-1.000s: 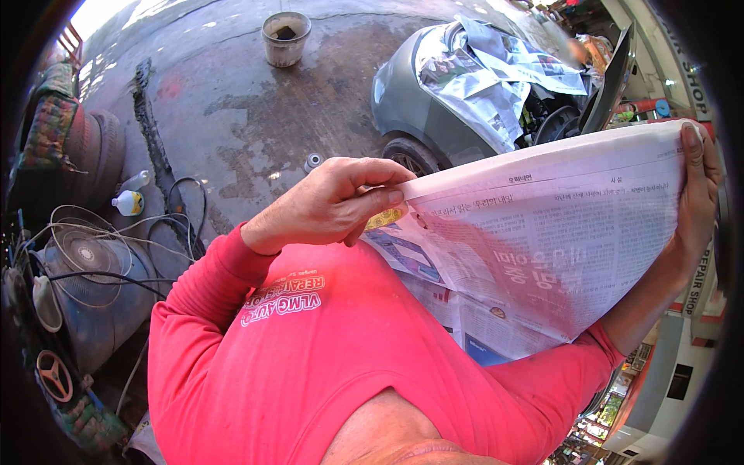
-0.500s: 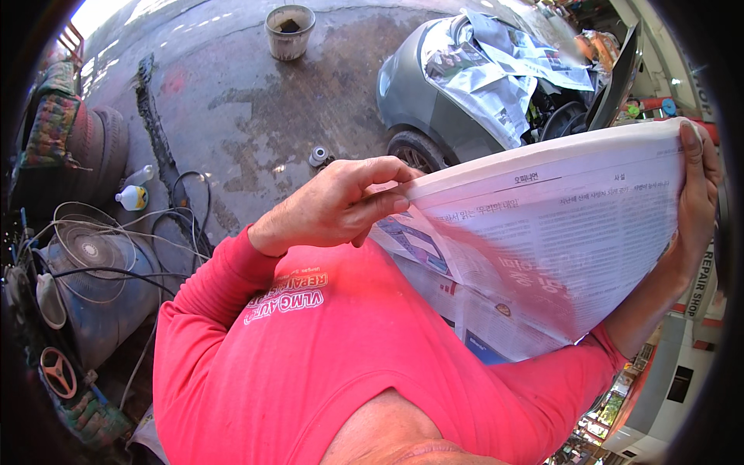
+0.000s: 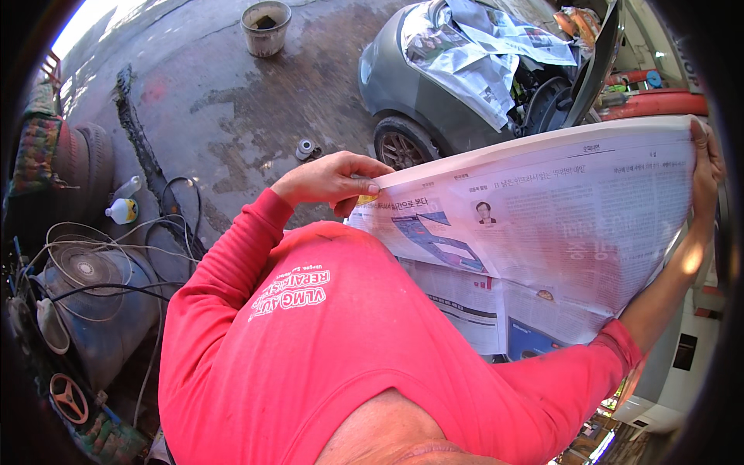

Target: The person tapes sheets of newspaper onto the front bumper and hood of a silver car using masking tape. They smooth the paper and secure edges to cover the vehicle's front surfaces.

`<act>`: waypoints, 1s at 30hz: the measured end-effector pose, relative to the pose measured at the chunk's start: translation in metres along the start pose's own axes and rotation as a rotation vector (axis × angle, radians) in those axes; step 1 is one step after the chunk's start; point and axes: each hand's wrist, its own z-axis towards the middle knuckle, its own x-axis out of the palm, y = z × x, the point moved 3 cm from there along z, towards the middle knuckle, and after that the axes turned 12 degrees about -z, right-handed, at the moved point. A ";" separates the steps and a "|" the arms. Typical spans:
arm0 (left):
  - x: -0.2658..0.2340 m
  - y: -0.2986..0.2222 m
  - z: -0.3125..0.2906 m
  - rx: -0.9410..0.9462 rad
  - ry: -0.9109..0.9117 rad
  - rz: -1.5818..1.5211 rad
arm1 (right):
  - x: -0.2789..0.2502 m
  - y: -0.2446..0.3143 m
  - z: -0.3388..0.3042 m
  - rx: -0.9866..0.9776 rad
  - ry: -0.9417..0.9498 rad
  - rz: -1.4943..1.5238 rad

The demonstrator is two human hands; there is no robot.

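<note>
A wide newspaper sheet (image 3: 573, 225) is stretched between my two hands in front of my chest. Its near-left corner is pinched by my left hand (image 3: 329, 182), thumb against the fingers. At the far right end, my right hand (image 3: 704, 163) grips the paper's upper corner, with part of the fingers behind the sheet. The top edge runs nearly straight from hand to hand, and the lower part hangs over my right sleeve and down beside my shirt. Beyond it stands a grey car (image 3: 434, 85) with other newspaper sheets (image 3: 488, 66) spread on its body.
A white bucket (image 3: 266, 29) stands on the concrete floor. To the left are stacked tyres (image 3: 89, 167), a bottle with a yellow label (image 3: 122, 210), a blue drum (image 3: 101, 310) and tangled cables (image 3: 167, 291). A small metal part (image 3: 306, 149) lies near the car's wheel.
My left hand has moved left and the newspaper has been pulled wider and tauter, showing more of its left page. My right hand keeps its hold on the far corner.
</note>
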 end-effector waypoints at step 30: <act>-0.027 0.049 -0.009 -0.036 0.008 0.164 | -0.075 0.042 -0.081 0.097 -0.126 -0.585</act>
